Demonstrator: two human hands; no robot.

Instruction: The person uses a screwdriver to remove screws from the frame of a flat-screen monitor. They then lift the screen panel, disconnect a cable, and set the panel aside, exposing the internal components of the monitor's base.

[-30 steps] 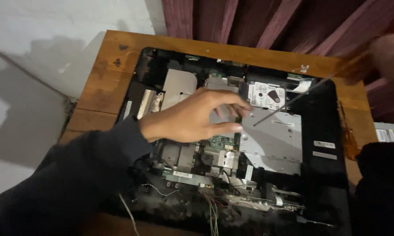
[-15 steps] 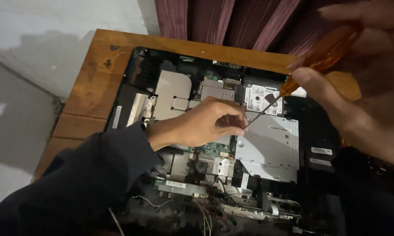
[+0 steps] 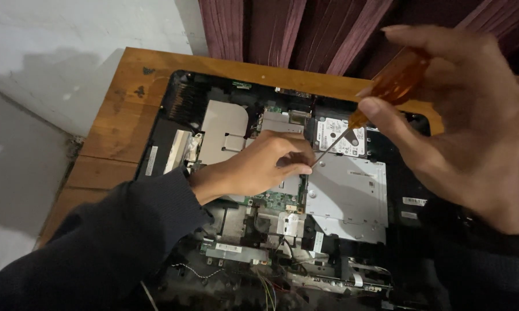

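Now your right hand (image 3: pixel 472 126) grips screwdriver (image 3: pixel 380 98), raised closer; left hand (image 3: pixel 259 167) fingertips pinch its tip over opened computer (image 3: pixel 346 196).

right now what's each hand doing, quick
Left hand: fingers pinched at the screwdriver tip, resting on the opened computer.
Right hand: closed on the screwdriver's amber handle.

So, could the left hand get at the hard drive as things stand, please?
Probably yes: the left hand rests just beside the hard drive, whose top lies uncovered; only the thin screwdriver shaft crosses between them.
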